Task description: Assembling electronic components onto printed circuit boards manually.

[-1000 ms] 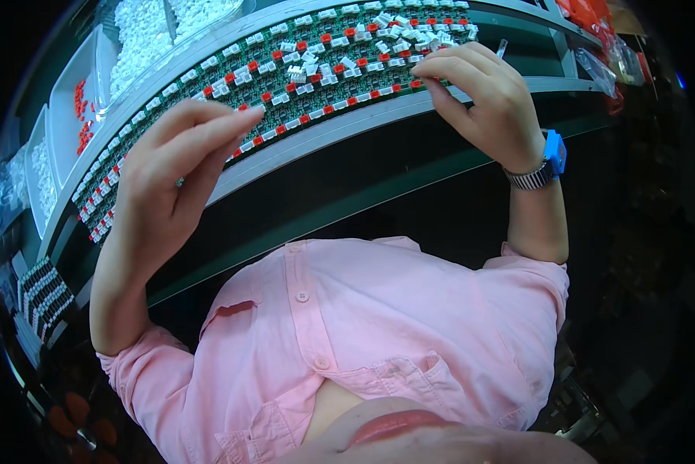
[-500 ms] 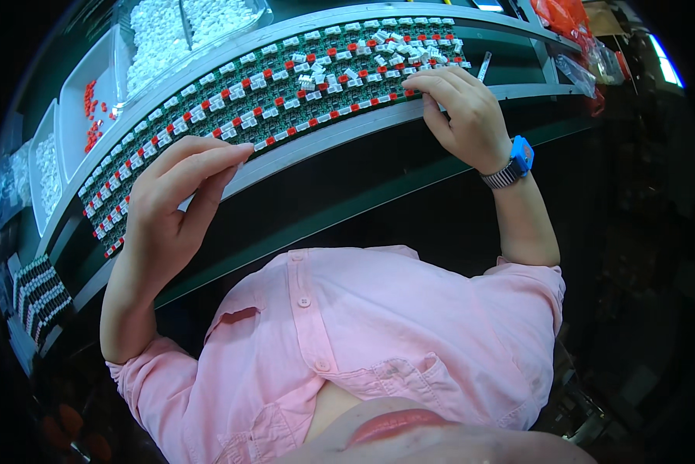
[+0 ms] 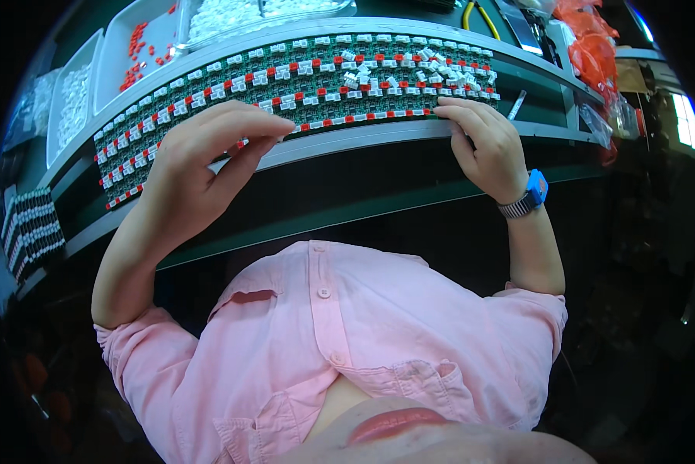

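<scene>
My left hand (image 3: 201,158) hovers over the near edge of the green circuit boards (image 3: 170,131), thumb and forefinger brought together in a pinch. Whatever lies between those fingertips is hidden. My right hand (image 3: 490,147) reaches the right end of the nearest row, forefinger bent down at a small red connector (image 3: 432,112) with the thumb just below. I cannot make out what that hand grips. Red and white connectors stand in long rows on the boards. Loose white connectors (image 3: 444,73) lie heaped on the boards beyond my right hand.
A metal rail (image 3: 378,138) borders the boards in front. White trays (image 3: 115,58) of red and white parts stand at the far left, beside a stack of boards (image 3: 34,228). Yellow-handled pliers (image 3: 483,19) and red plastic bags (image 3: 583,35) lie at the far right.
The whole view has shifted, bringing the pliers into sight. My left hand has moved right along the near edge of the boards. My right hand stays at the end of the nearest row.
</scene>
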{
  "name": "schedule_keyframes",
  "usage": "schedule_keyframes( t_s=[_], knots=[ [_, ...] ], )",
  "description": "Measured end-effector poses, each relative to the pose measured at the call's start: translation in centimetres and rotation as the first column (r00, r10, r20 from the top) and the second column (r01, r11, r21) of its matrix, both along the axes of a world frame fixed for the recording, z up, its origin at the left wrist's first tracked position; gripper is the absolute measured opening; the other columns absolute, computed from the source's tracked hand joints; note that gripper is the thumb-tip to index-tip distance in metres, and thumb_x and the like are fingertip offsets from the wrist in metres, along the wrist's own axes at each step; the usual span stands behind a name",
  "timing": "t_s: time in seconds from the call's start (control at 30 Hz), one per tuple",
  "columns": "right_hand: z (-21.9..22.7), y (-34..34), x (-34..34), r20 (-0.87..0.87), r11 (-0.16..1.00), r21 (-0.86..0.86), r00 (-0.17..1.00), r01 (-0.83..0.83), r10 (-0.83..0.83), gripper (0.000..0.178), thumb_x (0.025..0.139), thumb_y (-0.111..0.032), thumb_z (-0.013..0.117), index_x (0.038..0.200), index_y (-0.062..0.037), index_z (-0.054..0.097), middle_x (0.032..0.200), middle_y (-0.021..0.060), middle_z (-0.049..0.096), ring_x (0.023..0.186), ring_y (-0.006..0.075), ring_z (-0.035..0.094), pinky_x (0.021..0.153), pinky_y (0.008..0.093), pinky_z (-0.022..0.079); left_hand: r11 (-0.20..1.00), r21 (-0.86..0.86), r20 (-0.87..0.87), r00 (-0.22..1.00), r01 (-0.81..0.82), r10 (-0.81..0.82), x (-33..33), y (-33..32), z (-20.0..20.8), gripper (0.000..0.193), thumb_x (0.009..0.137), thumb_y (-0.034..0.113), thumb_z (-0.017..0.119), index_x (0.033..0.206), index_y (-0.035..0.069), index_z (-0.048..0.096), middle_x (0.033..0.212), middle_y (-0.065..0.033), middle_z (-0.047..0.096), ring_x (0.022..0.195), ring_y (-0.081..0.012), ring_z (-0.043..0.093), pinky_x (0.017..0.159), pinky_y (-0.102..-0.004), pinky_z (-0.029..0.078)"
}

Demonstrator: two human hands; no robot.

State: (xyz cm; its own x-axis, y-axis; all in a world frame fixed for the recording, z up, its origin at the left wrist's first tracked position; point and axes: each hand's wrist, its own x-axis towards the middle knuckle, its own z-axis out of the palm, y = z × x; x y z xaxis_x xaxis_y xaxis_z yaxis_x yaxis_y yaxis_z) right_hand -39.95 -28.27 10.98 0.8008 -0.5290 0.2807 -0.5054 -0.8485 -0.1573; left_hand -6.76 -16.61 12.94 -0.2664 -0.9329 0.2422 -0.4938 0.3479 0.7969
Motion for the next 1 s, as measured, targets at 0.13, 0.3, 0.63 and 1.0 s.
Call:
schedule_keyframes(
  t_s=[0.13,0.3,0.63,1.0],
  knots=[
    [-0.1,-0.7,-0.2,0.028,0.998,0.015,0.998,-0.057,0.057,0.024,0.082,0.003,0.062,0.105,-0.004,0.066,0.109,0.009,0.07,0.093,0.0227,0.067,0.078,0.03,0.055,0.999,-0.013,0.012,0.999,-0.038,0.039,-0.9,-1.1,0.2,0.022,0.084,-0.007,0.063,0.102,0.003,0.069,0.101,-0.0065,0.066,0.077,-0.0153,0.059,0.062,-0.0229,0.045],
    [0.4,-2.1,-0.1,0.027,0.991,0.006,0.991,-0.132,0.132,0.019,0.083,-0.001,0.065,0.101,-0.0067,0.066,0.1,0.0063,0.07,0.086,0.0211,0.067,0.07,0.0295,0.054,0.985,-0.166,0.065,0.996,-0.054,0.066,-1.1,-3.6,0.2,0.019,0.086,-0.005,0.063,0.102,0.003,0.07,0.101,-0.0073,0.066,0.079,-0.0156,0.06,0.063,-0.0223,0.044],
    [3.7,-5.9,8.8,0.005,0.906,-0.224,0.929,-0.359,0.37,0.017,0.081,-0.004,0.073,0.096,-0.0088,0.069,0.094,0.0039,0.066,0.071,0.0181,0.059,0.062,0.0236,0.05,0.983,-0.159,0.15,0.982,-0.092,0.116,-1.8,-7.5,0.1,0.007,0.083,0.006,0.067,0.09,0.004,0.067,0.094,-0.0091,0.061,0.084,-0.0219,0.057,0.073,-0.0315,0.046],
    [2.4,-8.2,11.5,0.166,0.851,-0.024,0.838,-0.524,0.52,0.014,0.082,-0.003,0.072,0.094,-0.008,0.067,0.092,0.0047,0.065,0.072,0.0167,0.059,0.061,0.0242,0.05,0.986,-0.148,0.404,0.906,-0.073,0.127,-2.3,-10.0,-0.5,0.016,0.081,0.002,0.07,0.096,0.004,0.069,0.085,-0.0065,0.067,0.07,-0.0182,0.059,0.06,-0.0293,0.048]
  ],
)
